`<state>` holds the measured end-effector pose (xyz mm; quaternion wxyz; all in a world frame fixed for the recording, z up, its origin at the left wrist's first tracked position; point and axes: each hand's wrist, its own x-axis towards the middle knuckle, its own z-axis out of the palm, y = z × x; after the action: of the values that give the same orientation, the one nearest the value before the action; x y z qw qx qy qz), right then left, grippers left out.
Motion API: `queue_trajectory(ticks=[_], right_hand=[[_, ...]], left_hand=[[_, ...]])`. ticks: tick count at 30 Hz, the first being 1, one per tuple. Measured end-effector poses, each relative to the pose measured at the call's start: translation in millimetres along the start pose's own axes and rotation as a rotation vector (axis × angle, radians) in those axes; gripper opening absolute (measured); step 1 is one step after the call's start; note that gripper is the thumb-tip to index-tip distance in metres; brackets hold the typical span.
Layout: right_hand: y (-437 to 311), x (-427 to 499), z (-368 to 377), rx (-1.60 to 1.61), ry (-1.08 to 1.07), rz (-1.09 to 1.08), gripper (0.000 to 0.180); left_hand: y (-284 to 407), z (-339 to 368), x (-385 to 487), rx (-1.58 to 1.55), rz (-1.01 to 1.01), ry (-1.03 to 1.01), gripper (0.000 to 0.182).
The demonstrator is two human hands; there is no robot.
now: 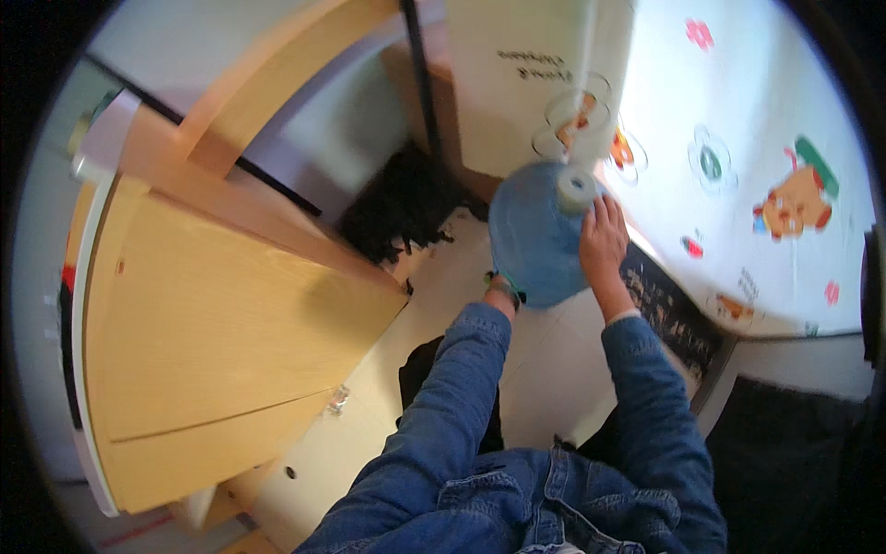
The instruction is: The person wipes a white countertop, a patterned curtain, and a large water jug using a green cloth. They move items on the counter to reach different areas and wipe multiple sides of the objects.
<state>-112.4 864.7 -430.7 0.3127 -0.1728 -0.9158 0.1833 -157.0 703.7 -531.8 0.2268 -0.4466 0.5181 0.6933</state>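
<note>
A large blue translucent plastic water jug with a pale round cap stands before me, above the light floor. My right hand lies on the jug's upper right side, its fingertips close to the cap. My left hand is low at the jug's left side. A bracelet or band circles that wrist, and the fingers are hidden behind or beneath the jug, so their hold cannot be told.
A light wooden cabinet fills the left. A white cover with bear pictures hangs at the right, above a dark printed mat. A black shaggy item lies beyond the jug's left side.
</note>
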Motion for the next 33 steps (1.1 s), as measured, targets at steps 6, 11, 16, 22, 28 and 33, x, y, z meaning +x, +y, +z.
queue_trajectory(ticks=[6,11,16,22,28,33], right_hand=[[-9.3,-1.4,-0.5,-0.016,0.02,0.071,0.035],[-14.0,-1.0,-5.1,-0.061,-0.025,0.091,0.038],[-15.7,-1.9,-7.2,-0.048,-0.034,0.096,0.039],[-14.0,-1.2,-2.8,-0.034,0.037,0.077,0.036],[-14.5,-2.6,-3.7,-0.013,0.058,0.071,0.036],[-16.8,-2.5,-4.9,-0.028,0.065,0.083,0.035]], left_hand=[[19.6,-17.0,-25.2,-0.146,0.034,-0.105,0.059],[52.4,-29.5,-72.9,-0.365,0.313,-0.316,0.055],[48.4,-35.1,-99.7,0.325,0.95,-0.274,0.052],[54.4,-4.0,-102.8,1.27,1.58,0.198,0.053],[94.2,20.8,-83.6,1.296,1.676,0.027,0.05],[85.0,15.6,-90.0,1.175,1.549,-0.146,0.052]])
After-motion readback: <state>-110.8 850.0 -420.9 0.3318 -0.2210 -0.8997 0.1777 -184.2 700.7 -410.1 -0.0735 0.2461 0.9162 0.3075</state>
